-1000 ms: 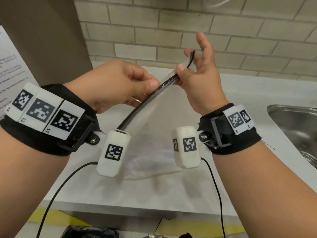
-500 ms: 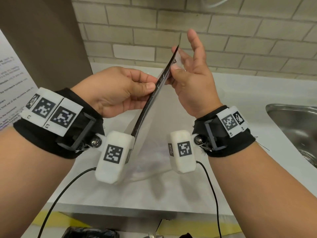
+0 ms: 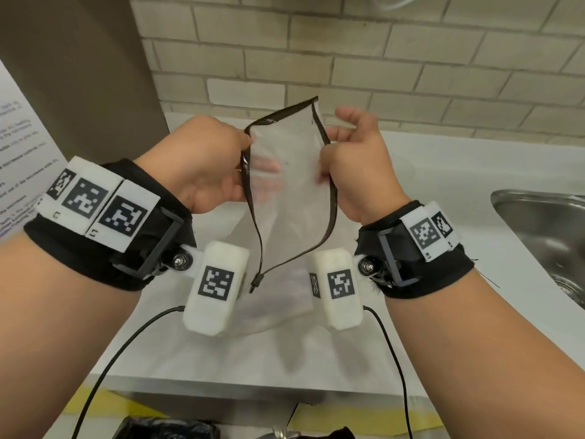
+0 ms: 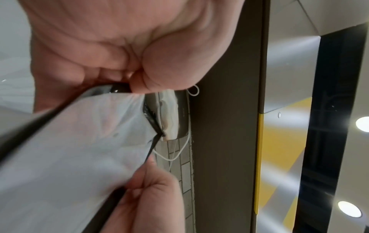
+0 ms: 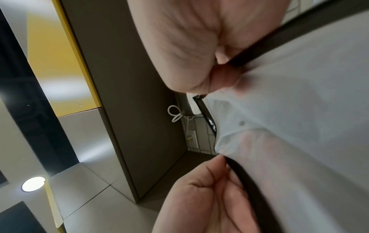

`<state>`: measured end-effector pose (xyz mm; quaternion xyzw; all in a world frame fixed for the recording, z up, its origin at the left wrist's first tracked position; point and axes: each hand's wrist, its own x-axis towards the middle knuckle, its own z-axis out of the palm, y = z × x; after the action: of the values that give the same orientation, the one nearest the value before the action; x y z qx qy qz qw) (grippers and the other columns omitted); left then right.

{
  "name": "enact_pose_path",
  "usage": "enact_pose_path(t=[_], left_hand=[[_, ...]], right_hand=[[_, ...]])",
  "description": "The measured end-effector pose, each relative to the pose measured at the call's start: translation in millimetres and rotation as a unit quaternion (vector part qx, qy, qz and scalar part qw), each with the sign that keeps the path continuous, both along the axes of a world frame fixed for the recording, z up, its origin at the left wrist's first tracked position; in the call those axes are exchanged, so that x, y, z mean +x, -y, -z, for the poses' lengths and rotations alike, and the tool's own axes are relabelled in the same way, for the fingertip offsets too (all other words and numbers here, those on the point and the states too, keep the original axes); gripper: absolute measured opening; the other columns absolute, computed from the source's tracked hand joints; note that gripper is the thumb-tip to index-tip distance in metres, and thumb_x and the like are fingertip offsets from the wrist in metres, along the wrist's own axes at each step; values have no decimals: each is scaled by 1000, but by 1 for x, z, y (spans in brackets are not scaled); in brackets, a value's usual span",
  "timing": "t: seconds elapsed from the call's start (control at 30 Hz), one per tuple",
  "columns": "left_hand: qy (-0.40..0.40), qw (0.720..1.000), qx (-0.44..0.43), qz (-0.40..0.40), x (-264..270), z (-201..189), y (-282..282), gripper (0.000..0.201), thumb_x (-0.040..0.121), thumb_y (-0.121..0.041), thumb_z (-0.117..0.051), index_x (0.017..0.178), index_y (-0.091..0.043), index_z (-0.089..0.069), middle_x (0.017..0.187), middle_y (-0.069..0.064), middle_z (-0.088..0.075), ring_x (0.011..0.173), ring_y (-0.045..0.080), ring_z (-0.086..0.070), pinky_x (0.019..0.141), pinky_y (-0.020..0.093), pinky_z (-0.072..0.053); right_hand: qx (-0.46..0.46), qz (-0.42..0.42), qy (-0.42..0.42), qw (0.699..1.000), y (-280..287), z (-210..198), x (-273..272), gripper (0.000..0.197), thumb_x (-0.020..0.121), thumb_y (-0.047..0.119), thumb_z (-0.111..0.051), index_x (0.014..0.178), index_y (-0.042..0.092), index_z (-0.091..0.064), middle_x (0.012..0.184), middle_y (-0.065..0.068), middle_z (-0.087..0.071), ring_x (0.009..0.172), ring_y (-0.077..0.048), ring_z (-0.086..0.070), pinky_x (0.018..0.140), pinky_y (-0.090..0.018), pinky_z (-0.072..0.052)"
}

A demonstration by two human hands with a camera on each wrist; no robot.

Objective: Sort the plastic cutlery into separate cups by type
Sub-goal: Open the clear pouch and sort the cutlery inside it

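Observation:
A translucent white pouch [image 3: 291,185] with a black zip rim hangs above the counter between both hands, its mouth pulled wide. My left hand [image 3: 245,147] pinches the left side of the rim, and my right hand [image 3: 329,153] pinches the right side. The zip pull [image 3: 254,282] dangles at the near end. In the left wrist view the left hand [image 4: 139,88] grips the black rim of the pouch [image 4: 69,149]. In the right wrist view the right hand [image 5: 223,71] nips the rim of the pouch [image 5: 299,110]. No cutlery or cups show in any view.
A white counter [image 3: 443,191] runs below the hands, with a steel sink [image 3: 544,236] at the right. A brick wall stands behind and a brown cabinet panel [image 3: 79,74] at the left. Something black [image 3: 164,429] lies below the counter's front edge.
The pouch was held flat and closed edge-on between the hands. Both hands have drawn apart and its mouth now gapes wide.

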<state>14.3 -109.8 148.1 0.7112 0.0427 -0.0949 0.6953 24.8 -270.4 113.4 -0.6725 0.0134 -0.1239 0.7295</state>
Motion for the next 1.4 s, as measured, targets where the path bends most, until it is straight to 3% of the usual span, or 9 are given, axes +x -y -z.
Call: enact_pose_path(t=[0.2,0.37,0.5,0.63,0.73,0.87,0.97,1.1,1.4], left_hand=[[-5,995,-95,-40,10,3,7,19,98,-11,-50,107,6,-54,89,19,-66,74,27,-60,68,38,-57],[38,997,19,-63,17,18,-4,43,78,10,-69,119,0,-59,117,13,-63,89,28,-70,70,32,-59],[20,979,202,0,17,27,-19,7,90,-16,-65,97,-15,-67,109,11,-70,94,26,-68,85,39,-56],[-67,997,38,4,15,32,-17,16,102,-14,-40,106,-7,-55,120,18,-63,88,30,-71,71,51,-59],[-87,983,-149,-57,17,26,-13,26,103,-2,-27,107,0,-53,90,12,-67,68,21,-68,60,47,-60],[-117,946,-293,-72,20,27,-29,29,96,8,-23,97,8,-52,70,16,-60,55,23,-63,57,37,-60],[-141,961,-236,-22,13,39,-32,27,96,-17,-51,116,-1,-60,112,14,-70,97,26,-71,75,43,-60],[-132,989,-41,56,4,61,-26,39,83,-16,-65,122,-10,-63,107,7,-73,83,18,-72,64,33,-61],[-178,951,-247,-47,24,68,-41,42,94,1,-31,133,5,-47,132,25,-57,114,38,-61,77,58,-56]], right_hand=[[-193,-8,-51,980,-9,18,1,50,61,51,-79,88,19,-51,86,3,-58,79,-19,-60,69,-35,-52],[-356,-78,-184,913,8,19,4,29,95,34,-51,100,7,-63,95,-11,-67,82,-30,-66,71,-44,-61],[-93,-91,-214,968,11,16,8,14,100,18,-43,103,12,-56,110,-16,-62,94,-37,-63,68,-56,-58],[54,-134,-167,975,6,7,16,21,97,20,-54,113,6,-55,115,-13,-67,103,-30,-66,83,-43,-57],[-157,-144,-89,973,4,8,13,39,81,24,-75,112,8,-56,102,-5,-69,89,-19,-69,74,-27,-59],[-519,-54,-101,847,14,24,17,34,91,31,-59,116,9,-56,90,-3,-58,84,-24,-64,67,-30,-53],[-245,-87,-245,934,16,31,17,30,99,19,-47,129,14,-46,93,-10,-59,68,-26,-65,62,-43,-61],[114,-152,-217,958,11,16,18,32,93,-12,-37,113,3,-56,81,-17,-59,65,-30,-63,64,-44,-59],[-95,-162,-221,957,5,38,15,20,85,0,-65,105,4,-66,91,-10,-71,70,-22,-70,58,-33,-58]])
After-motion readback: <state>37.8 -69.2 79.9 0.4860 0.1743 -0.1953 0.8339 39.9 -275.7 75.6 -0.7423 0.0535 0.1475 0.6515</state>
